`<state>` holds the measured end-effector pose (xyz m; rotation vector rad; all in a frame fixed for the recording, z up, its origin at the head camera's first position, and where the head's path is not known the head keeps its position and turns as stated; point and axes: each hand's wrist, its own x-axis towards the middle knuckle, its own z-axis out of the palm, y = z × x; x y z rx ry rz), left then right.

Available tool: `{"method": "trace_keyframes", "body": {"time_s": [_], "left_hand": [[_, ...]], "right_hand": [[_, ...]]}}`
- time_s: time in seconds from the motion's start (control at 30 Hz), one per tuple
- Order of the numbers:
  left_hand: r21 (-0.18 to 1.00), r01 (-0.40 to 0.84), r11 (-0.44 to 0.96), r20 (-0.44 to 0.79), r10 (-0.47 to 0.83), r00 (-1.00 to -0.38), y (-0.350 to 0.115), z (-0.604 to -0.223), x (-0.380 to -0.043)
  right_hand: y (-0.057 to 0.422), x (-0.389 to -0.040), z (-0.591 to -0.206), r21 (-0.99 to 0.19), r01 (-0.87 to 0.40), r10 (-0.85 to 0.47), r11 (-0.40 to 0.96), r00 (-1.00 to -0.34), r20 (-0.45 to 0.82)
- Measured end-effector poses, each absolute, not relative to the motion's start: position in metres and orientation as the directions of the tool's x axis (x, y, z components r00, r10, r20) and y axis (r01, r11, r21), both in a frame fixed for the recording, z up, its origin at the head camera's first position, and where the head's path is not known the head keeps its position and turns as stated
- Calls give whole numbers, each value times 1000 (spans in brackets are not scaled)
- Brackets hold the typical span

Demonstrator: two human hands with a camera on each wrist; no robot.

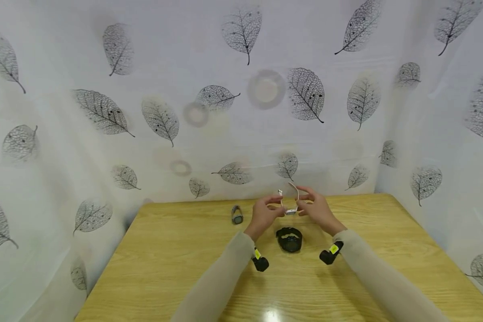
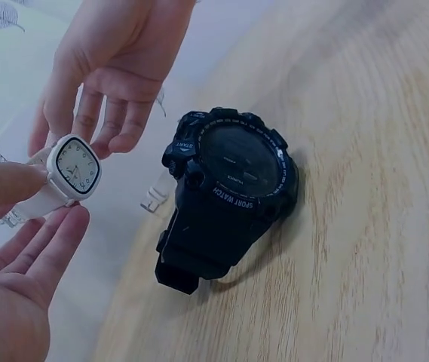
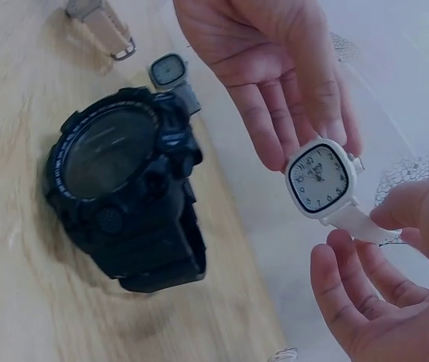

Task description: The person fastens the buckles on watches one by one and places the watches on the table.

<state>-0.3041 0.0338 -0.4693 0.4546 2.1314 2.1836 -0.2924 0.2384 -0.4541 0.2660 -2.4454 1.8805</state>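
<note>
A white wristwatch [image 1: 291, 212] with a rounded square dial is up off the table, its strap ends pointing upward. My left hand [image 1: 264, 215] pinches one side of it between thumb and fingers. On the other side, my right hand [image 1: 318, 210] pinches the strap [image 3: 361, 224] near the case. The dial [image 2: 77, 167] faces the wrist cameras. Just in front of the hands, a chunky black sports watch [image 1: 290, 240] rests on the table with its strap in a loop.
A grey watch [image 1: 237, 215] lies left of the hands on the wooden table [image 1: 177, 264]. In the right wrist view, a watch with a beige strap [image 3: 105, 26] lies near the top. A leaf-patterned curtain [image 1: 209, 147] hangs behind the table.
</note>
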Motion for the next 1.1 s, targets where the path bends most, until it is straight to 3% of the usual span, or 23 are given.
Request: {"method": "trace_keyframes", "body": {"time_s": [0.6,0.8,1.1], "left_hand": [[971,237,-45,241,232,-943,24,-465,-293],[969,243,-49,248,195,-949,19,-466,-292],[965,249,-84,260,177,-949,15,-467,-292]], "right_hand": [[239,-287,-449,-977,-203,-116,72,-974,194],[234,-281,-452,-968,-245,-176,61,-957,231],[225,-275,-449,-971,-210,-204,115,-961,184]]}}
